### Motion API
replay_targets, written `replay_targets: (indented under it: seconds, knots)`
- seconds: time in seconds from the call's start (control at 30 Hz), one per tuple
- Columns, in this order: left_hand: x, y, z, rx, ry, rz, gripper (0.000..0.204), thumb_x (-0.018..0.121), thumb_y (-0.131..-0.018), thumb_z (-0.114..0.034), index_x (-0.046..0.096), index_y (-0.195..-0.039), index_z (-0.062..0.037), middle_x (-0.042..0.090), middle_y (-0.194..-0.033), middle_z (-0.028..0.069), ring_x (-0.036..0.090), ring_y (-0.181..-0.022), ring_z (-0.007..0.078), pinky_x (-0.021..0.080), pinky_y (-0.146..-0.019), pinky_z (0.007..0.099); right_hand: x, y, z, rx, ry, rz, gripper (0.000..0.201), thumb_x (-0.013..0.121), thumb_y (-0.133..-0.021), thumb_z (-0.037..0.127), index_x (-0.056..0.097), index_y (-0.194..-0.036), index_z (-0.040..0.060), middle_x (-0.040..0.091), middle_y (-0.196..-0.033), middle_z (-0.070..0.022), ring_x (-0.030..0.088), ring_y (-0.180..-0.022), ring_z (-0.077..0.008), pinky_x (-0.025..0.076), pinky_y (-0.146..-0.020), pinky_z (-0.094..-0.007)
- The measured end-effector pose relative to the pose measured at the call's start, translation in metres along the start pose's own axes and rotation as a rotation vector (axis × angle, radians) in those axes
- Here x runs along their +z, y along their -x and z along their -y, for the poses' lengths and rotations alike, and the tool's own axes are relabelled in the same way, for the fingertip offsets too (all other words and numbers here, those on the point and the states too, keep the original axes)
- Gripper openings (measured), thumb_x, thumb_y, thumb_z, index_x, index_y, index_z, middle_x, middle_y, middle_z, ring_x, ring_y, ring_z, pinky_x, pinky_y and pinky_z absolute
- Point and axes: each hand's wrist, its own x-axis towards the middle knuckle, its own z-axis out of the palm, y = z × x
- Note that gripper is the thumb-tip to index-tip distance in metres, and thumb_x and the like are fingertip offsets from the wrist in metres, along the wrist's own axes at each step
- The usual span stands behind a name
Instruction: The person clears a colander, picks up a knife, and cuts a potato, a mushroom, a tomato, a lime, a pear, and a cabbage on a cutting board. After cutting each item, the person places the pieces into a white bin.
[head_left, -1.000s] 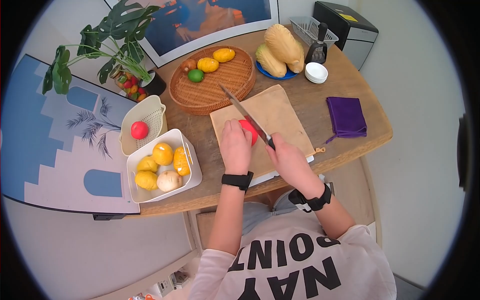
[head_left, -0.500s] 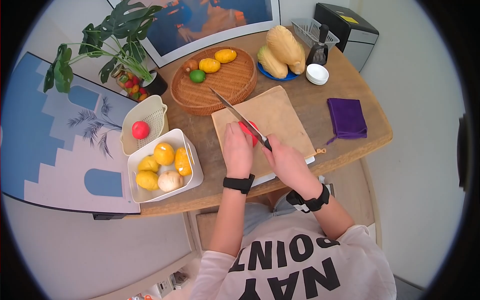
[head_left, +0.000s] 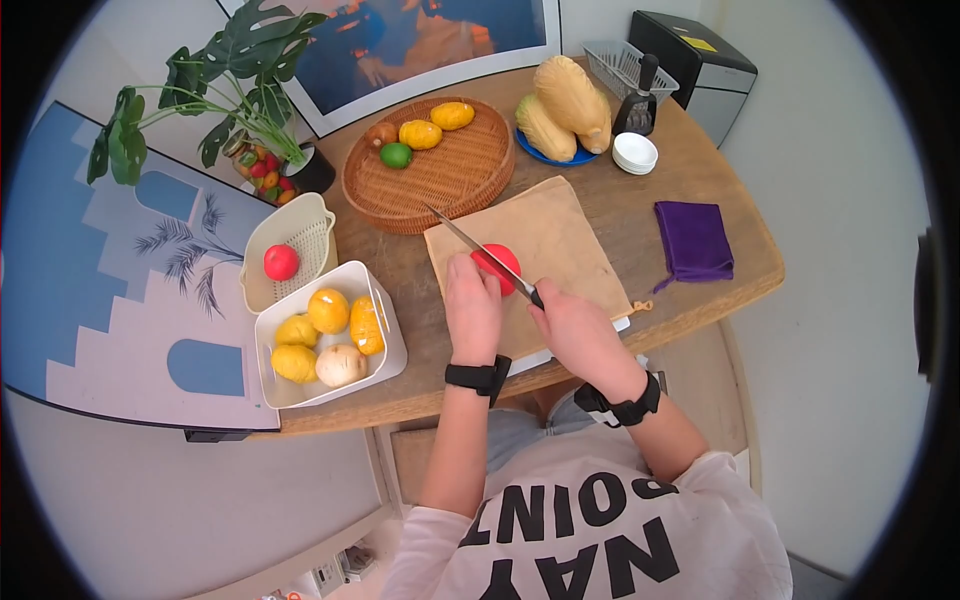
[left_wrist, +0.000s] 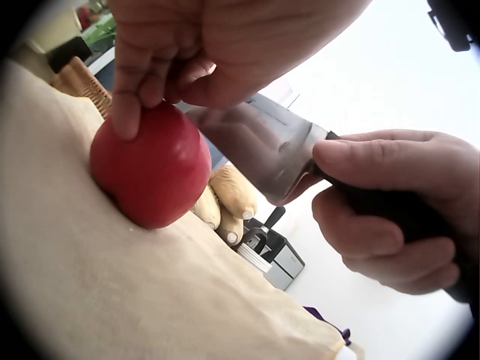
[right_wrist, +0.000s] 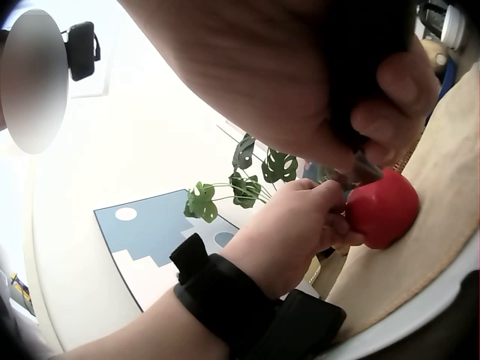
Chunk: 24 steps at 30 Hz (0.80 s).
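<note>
A red tomato [head_left: 509, 263] sits on a tan cloth-covered board [head_left: 565, 235]. My left hand [head_left: 472, 318] holds it from the left, its fingertips on the upper side in the left wrist view. In my right hand [head_left: 582, 338] is a kitchen knife, gripped by its black handle [left_wrist: 397, 210]. The steel blade [left_wrist: 259, 146] lies right at the top of the tomato, close beside the left fingers, its tip pointing far left in the head view. In the right wrist view, the right hand hides most of the blade.
Left stands a white bin [head_left: 390, 345] of yellow produce and a pale onion, beside a cream colander [head_left: 317, 240] with another tomato. Behind the board is a wicker tray [head_left: 440, 180]. A purple cloth [head_left: 693, 240] lies right; squashes [head_left: 570, 95] and white bowls [head_left: 635, 150] stand behind.
The knife has come down and tilted flatter, its tip shifting left and nearer to me. My left fingers have drawn back slightly, so more of the tomato shows.
</note>
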Motion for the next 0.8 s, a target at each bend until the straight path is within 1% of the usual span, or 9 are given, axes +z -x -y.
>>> replay_targets:
  seconds: [0.07, 0.17, 0.27, 0.37, 0.47, 0.57, 0.67, 0.77, 0.8]
  knots:
    - [-0.001, 0.004, 0.002, -0.021, 0.021, 0.005, 0.014, 0.060, -0.088, -0.001, 0.047, -0.092, 0.0027, 0.054, -0.089, 0.0225, 0.057, -0.086, 0.0432, 0.046, -0.077, 0.0486, -0.005, 0.004, 0.008, 0.033, -0.048, -0.004, 0.020, 0.058, -0.098, 0.020, 0.048, -0.101, 0.0018, 0.064, -0.075, -0.0238, 0.064, -0.076, -0.0443, 0.049, -0.065, -0.0536]
    - [0.000, 0.006, 0.004, -0.044, 0.012, -0.001, 0.014, 0.060, -0.089, -0.002, 0.047, -0.093, 0.0019, 0.055, -0.093, 0.0222, 0.057, -0.088, 0.0425, 0.046, -0.078, 0.0480, -0.002, 0.005, 0.005, 0.019, -0.038, 0.006, 0.020, 0.058, -0.098, 0.019, 0.049, -0.102, 0.0015, 0.064, -0.077, -0.0243, 0.064, -0.077, -0.0447, 0.049, -0.067, -0.0534]
    - [-0.004, 0.006, -0.001, -0.135, -0.004, 0.028, 0.017, 0.061, -0.088, -0.003, 0.047, -0.096, 0.0020, 0.052, -0.100, 0.0232, 0.055, -0.096, 0.0440, 0.046, -0.082, 0.0497, 0.003, 0.006, 0.000, -0.043, -0.005, 0.037, 0.021, 0.056, -0.098, 0.020, 0.049, -0.102, 0.0004, 0.066, -0.076, -0.0228, 0.066, -0.074, -0.0427, 0.051, -0.063, -0.0518]
    - [-0.008, 0.004, -0.003, -0.058, -0.061, -0.002, 0.032, 0.069, -0.086, -0.013, 0.052, -0.108, 0.0018, 0.053, -0.107, 0.0225, 0.056, -0.100, 0.0428, 0.049, -0.085, 0.0486, -0.002, 0.007, 0.000, 0.020, -0.124, -0.097, 0.020, 0.056, -0.099, 0.020, 0.050, -0.102, 0.0013, 0.065, -0.075, -0.0236, 0.065, -0.073, -0.0436, 0.051, -0.062, -0.0524]
    - [-0.011, -0.001, -0.021, 0.021, -0.174, 0.009, 0.052, 0.077, -0.080, -0.021, 0.054, -0.122, -0.0004, 0.054, -0.116, 0.0230, 0.055, -0.107, 0.0416, 0.050, -0.089, 0.0465, -0.010, 0.002, -0.011, 0.103, -0.085, -0.157, 0.020, 0.057, -0.099, 0.021, 0.050, -0.102, 0.0021, 0.065, -0.074, -0.0245, 0.065, -0.073, -0.0444, 0.050, -0.062, -0.0535]
    - [-0.004, -0.007, -0.019, 0.001, -0.273, 0.181, 0.066, 0.081, -0.075, -0.024, 0.055, -0.133, -0.0072, 0.055, -0.128, 0.0205, 0.053, -0.117, 0.0414, 0.046, -0.099, 0.0469, -0.009, 0.004, -0.025, 0.146, -0.033, -0.114, 0.021, 0.058, -0.099, 0.021, 0.050, -0.101, 0.0020, 0.065, -0.075, -0.0251, 0.065, -0.073, -0.0450, 0.050, -0.063, -0.0544]
    - [-0.001, -0.020, -0.005, 0.079, -0.179, 0.336, 0.059, 0.078, -0.074, -0.017, 0.057, -0.129, -0.0116, 0.053, -0.134, 0.0202, 0.052, -0.120, 0.0414, 0.044, -0.102, 0.0467, -0.002, 0.012, -0.035, 0.106, -0.061, -0.122, 0.022, 0.058, -0.098, 0.022, 0.050, -0.101, 0.0013, 0.065, -0.075, -0.0254, 0.065, -0.074, -0.0455, 0.050, -0.064, -0.0544]
    - [-0.007, -0.030, 0.012, 0.277, -0.080, 0.456, 0.054, 0.075, -0.074, -0.012, 0.059, -0.126, -0.0119, 0.053, -0.135, 0.0191, 0.052, -0.118, 0.0415, 0.043, -0.103, 0.0474, -0.007, 0.013, -0.034, 0.138, -0.058, -0.076, 0.022, 0.058, -0.098, 0.021, 0.051, -0.101, 0.0006, 0.066, -0.075, -0.0254, 0.065, -0.075, -0.0457, 0.051, -0.065, -0.0544]
    - [-0.006, -0.029, 0.013, 0.309, -0.114, 0.364, 0.050, 0.074, -0.075, -0.011, 0.059, -0.122, -0.0102, 0.054, -0.132, 0.0190, 0.052, -0.117, 0.0411, 0.043, -0.102, 0.0475, -0.007, 0.012, -0.035, 0.138, -0.051, -0.065, 0.022, 0.058, -0.098, 0.021, 0.051, -0.100, 0.0005, 0.066, -0.075, -0.0254, 0.065, -0.075, -0.0455, 0.051, -0.066, -0.0543]
